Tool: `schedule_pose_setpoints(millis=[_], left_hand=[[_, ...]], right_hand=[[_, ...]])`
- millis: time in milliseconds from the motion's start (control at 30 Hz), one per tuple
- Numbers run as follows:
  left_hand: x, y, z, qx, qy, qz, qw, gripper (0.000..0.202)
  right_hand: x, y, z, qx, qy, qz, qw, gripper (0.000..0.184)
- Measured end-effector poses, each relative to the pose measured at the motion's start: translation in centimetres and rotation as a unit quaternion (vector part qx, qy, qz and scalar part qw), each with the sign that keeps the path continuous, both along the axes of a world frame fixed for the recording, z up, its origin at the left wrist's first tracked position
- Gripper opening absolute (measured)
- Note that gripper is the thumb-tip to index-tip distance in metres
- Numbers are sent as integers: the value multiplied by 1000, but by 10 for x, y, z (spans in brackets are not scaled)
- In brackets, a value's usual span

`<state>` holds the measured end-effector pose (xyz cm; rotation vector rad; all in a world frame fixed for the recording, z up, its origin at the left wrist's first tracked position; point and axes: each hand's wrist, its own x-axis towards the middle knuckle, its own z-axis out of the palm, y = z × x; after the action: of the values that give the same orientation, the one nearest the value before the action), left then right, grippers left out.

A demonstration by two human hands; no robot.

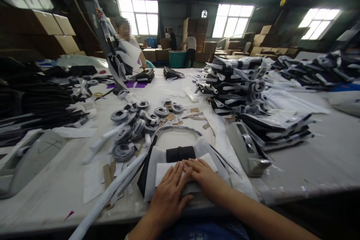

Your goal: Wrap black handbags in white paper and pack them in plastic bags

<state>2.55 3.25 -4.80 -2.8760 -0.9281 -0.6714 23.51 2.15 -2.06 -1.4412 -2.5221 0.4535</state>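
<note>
A black handbag (143,185) lies in front of me, mostly covered by white wrapping sheet (153,157), with a dark flap or strap piece (180,153) showing at its middle. Across its front rests a folded white sheet (161,168). My left hand (171,191) presses flat on this sheet, fingers stretched out. Beside it, my right hand (203,175) also lies flat, its fingertips close to those of the left. Behind the bag arches a wrapped handle (180,129). A long pale wrapped strap (112,191) runs from the bag's left side toward the table's front edge.
Several coiled wrapped straps (123,152) lie left of the bag. A grey tape dispenser (246,150) stands to the right, another (30,157) at far left. Stacks of wrapped black bags (236,82) rise at right. A co-worker (128,48) stands across the table (295,168).
</note>
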Motion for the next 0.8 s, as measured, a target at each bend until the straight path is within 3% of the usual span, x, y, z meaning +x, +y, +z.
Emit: schedule_pose_setpoints(millis=[67,167,233,300,400,533,700,800], left_hand=[[-1,0,-10,13,5,3,1000,70],[-3,-1,-17,36,15,15,999,68],[-2,-3,-19,45,27,21,998,69],[-1,-4,-19,43,38,28,998,72],[0,-6,-19,37,42,39,998,72],[0,-8,-22,34,30,46,998,70],[-2,-10,-24,5,23,49,999,68],[-2,-9,-19,-23,16,49,998,65]], right_hand=[[11,8,25,-56,43,48,996,67],[28,32,64,-143,101,115,978,38],[32,54,80,-138,125,100,977,26],[26,79,85,-80,139,72,984,26],[-6,111,78,-9,147,89,985,26],[-75,136,60,44,79,186,978,26],[-166,147,33,67,-23,299,952,22],[-201,146,16,74,-61,334,938,10]])
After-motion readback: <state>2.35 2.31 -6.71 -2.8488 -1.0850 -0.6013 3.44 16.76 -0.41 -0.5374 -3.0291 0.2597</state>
